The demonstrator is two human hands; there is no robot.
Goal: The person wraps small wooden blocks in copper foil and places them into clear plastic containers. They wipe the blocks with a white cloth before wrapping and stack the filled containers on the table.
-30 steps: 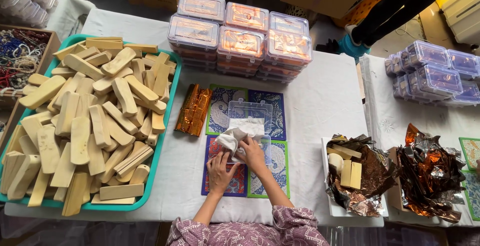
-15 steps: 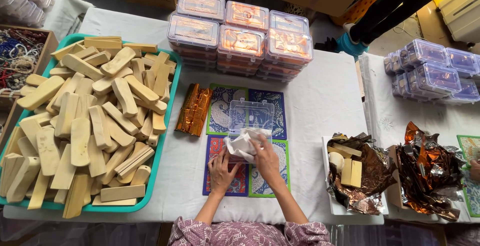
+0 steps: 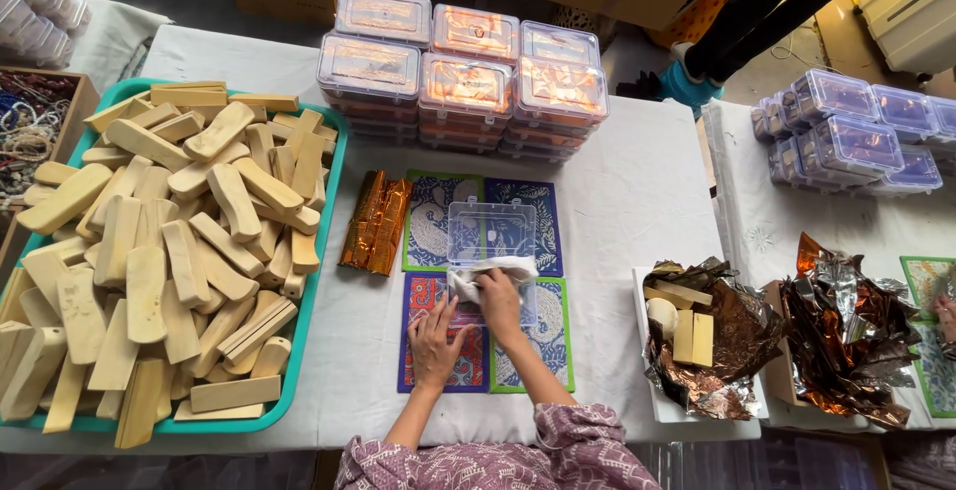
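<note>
Both forearms reach up from the bottom centre of the frame, the left hand (image 3: 435,339) lying flat with fingers spread, the right hand (image 3: 500,303) just above it, fingers curled downward.

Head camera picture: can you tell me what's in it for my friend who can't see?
A person's right hand presses white tissue into an open clear plastic box on patterned mats, the left hand beside it. A teal tray of wooden blocks sits left; stacked lidded boxes behind.
</note>
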